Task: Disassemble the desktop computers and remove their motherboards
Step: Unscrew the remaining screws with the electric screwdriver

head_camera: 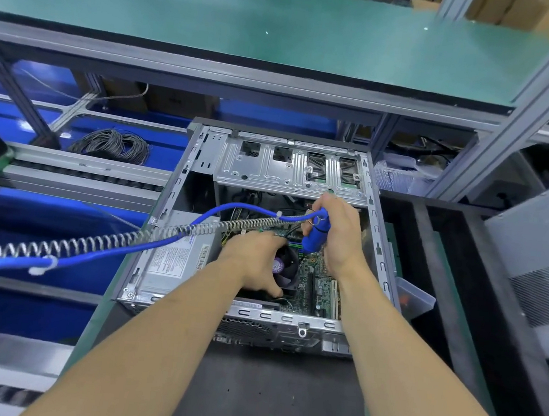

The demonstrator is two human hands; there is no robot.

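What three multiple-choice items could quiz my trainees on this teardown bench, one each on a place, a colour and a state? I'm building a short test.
1. Where does the left hand rest?
A. On the cooler fan inside the open case
B. On the green shelf
C. On the coil of grey wire

2. What colour is the powered screwdriver?
A. Red
B. Blue
C. Yellow

3. What is the state of the computer case?
A. Closed, standing upright
B. Lying flat, side panel off
C. Empty of all parts

Answers:
1 A, the fingers lie on the cooler fan beside the motherboard.
2 B, the right hand grips a blue body with a blue hose.
3 B, the inside shows from above.
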